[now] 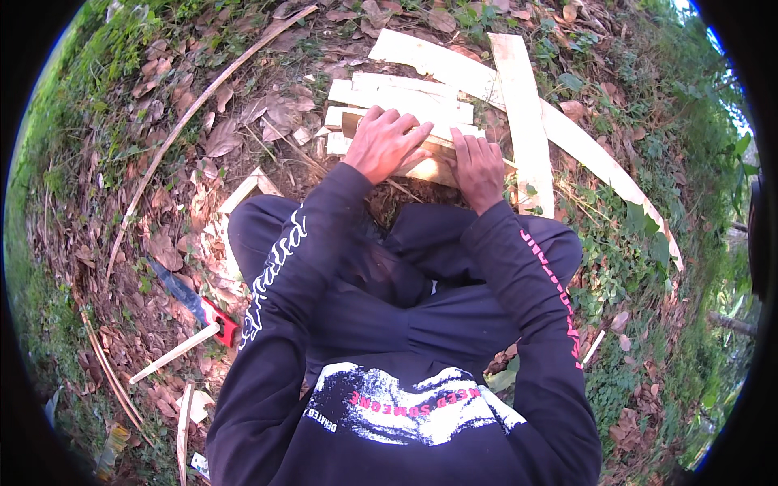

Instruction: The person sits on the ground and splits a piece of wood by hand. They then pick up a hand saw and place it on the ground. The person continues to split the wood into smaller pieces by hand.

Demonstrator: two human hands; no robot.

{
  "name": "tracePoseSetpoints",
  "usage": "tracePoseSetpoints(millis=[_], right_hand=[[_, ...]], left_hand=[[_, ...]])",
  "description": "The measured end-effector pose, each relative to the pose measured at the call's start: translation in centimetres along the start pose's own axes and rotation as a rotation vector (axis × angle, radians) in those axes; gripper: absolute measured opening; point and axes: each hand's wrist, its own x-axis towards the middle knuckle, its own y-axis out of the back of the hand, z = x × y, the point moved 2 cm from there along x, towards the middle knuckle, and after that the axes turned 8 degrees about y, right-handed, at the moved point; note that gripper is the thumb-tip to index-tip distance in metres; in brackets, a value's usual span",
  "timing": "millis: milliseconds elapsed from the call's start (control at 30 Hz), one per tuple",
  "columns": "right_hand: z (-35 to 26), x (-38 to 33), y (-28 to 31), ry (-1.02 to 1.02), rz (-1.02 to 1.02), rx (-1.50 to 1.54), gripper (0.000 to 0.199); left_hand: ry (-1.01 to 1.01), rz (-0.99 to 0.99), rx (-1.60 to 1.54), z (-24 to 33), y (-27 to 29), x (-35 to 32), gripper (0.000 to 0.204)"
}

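Both hands are at a row of short pale wooden slats (405, 99) in front of my crossed legs. My left hand (379, 147) curls its fingers over a short wooden board (431, 168) at the near side of the row, its thumb pointing right. At that board's right end, my right hand (480, 172) is closed with bent fingers. The board stands tilted, its near face lit by the sun. My palms hide part of it, and where it touches the slats behind cannot be made out.
Right of the slats lies a wide pale plank (525, 113), crossing a long curved plank (600, 162). A handsaw (182, 289) with a red handle rests on the leaves at left, near a thin stick (174, 354). A long bent strip (190, 121) arcs at far left.
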Motion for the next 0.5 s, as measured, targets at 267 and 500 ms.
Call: tracePoseSetpoints(millis=[267,500], right_hand=[[0.0,0.1,0.2,0.011,-0.018,0.024,0.05],[-0.6,0.6,1.3,0.035,0.054,0.064,0.045]], left_hand=[[0.016,-0.005,0.032,-0.2,-0.4,-0.5,0.04],[0.039,-0.053,-0.052,-0.3,0.4,-0.3,0.042]])
